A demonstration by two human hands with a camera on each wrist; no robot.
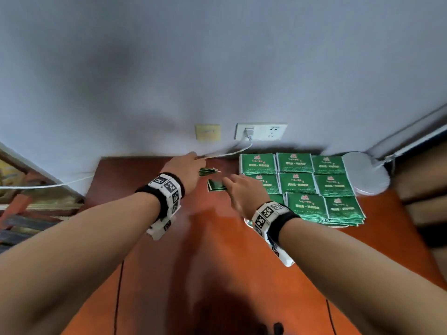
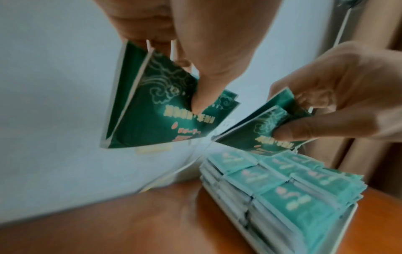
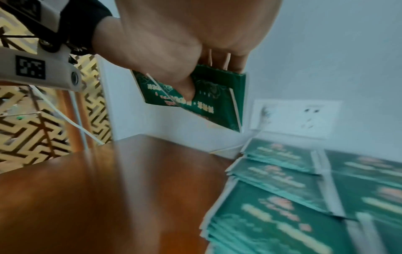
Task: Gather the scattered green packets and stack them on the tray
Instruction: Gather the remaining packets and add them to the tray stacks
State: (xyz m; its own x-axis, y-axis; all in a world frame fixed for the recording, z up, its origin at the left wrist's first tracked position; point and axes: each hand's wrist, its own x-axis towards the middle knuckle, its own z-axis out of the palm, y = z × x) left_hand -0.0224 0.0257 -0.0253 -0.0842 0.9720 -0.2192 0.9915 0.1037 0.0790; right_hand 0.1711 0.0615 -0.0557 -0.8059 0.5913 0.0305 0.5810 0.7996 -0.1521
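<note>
Left hand pinches a few flat green printed packets; right hand pinches another small bunch; both above red-brown wooden table; stacked green packets fill tray.

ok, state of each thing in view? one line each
left hand: pinches a small bunch of green packets, lifted off the table
right hand: pinches its own bunch, lifted
stacked packets: flat, in rows on the tray
plug: in the wall socket
</note>
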